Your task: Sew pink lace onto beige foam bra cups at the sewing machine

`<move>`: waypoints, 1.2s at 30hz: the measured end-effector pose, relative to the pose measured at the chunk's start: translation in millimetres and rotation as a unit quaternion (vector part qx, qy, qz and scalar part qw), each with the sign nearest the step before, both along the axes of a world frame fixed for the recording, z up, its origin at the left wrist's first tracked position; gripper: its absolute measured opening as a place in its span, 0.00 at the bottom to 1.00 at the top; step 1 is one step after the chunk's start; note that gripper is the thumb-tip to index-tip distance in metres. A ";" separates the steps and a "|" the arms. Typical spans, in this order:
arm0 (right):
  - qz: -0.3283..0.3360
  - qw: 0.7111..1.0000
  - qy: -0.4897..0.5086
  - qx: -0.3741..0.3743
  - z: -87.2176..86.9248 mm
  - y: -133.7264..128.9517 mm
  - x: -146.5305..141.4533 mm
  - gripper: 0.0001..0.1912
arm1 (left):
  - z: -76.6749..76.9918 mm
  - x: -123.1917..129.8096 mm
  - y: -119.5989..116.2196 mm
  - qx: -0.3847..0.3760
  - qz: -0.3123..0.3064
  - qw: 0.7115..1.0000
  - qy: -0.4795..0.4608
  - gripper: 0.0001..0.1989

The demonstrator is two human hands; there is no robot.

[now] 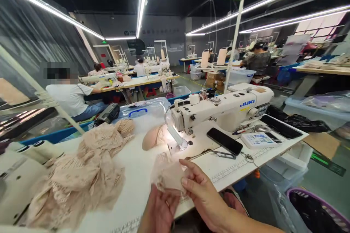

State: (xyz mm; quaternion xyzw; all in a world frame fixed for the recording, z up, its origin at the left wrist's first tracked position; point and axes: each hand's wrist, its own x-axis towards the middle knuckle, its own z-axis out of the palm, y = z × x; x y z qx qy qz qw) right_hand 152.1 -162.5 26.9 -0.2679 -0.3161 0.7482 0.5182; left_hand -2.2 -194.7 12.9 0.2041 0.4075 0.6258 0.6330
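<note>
A beige fabric piece [171,176] is held in front of the sewing machine, near the table's front edge. My right hand [198,187] pinches its right side between thumb and fingers. From below, my left hand [161,207] grips its lower left part, its fingers partly hidden by the cloth. Just beyond stands the white sewing machine [218,107], its lamp lit by the needle area. A beige moulded cup [151,138] lies left of the needle, its right end in the bright light. The needle itself is too small to make out.
A heap of beige lace fabric [82,169] covers the table's left side. Right of the needle lie a black phone [224,141], thread snips [223,154] and a white box [257,140]. A clear lidded bin [142,111] stands behind. A person [72,98] sits at the left back.
</note>
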 end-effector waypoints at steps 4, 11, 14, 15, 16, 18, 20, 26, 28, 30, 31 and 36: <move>0.066 0.995 -0.067 0.044 -14.4 -17.4 22.5 0.37 | 17.7 2.2 13.0 -0.034 0.070 0.997 -0.025 0.22; 0.006 0.986 -0.152 0.074 -16.8 -4.4 30.3 0.42 | 24.6 14.8 16.1 -0.064 -0.006 0.986 -0.152 0.16; 0.021 0.983 -0.160 0.091 -20.7 -3.2 30.5 0.39 | 22.4 16.6 15.5 -0.030 0.006 0.993 -0.114 0.17; 0.034 0.982 -0.158 0.094 -21.4 -2.7 31.2 0.38 | 22.3 16.9 15.4 -0.030 0.006 0.995 -0.097 0.17; 0.043 0.983 -0.154 0.093 -21.5 -1.6 32.1 0.38 | 22.4 17.2 15.5 -0.036 0.003 0.995 -0.089 0.18; 0.039 0.985 -0.143 0.084 -19.6 2.3 34.2 0.38 | 23.8 18.0 16.0 -0.056 -0.005 0.994 -0.095 0.18; 0.017 0.987 -0.138 0.075 -16.5 7.3 35.8 0.38 | 25.8 19.4 16.8 -0.068 -0.013 0.990 -0.119 0.17; 0.023 0.987 -0.136 0.081 -17.3 10.7 35.0 0.37 | 28.2 28.1 20.8 -0.073 0.036 0.988 -0.129 0.14; 0.024 0.988 -0.131 0.078 -19.9 9.5 34.3 0.36 | 28.2 30.9 23.4 -0.092 0.058 0.988 -0.110 0.14; 0.022 0.989 -0.129 0.073 -21.5 9.4 34.4 0.35 | 28.7 32.9 25.9 -0.106 0.061 0.987 -0.102 0.16; 0.021 0.989 -0.128 0.071 -21.8 9.8 34.7 0.35 | 29.1 33.7 27.0 -0.106 0.059 0.987 -0.100 0.16; 0.023 0.992 -0.116 0.054 -22.7 12.9 36.6 0.34 | 31.1 35.7 29.4 -0.099 0.038 0.991 -0.083 0.22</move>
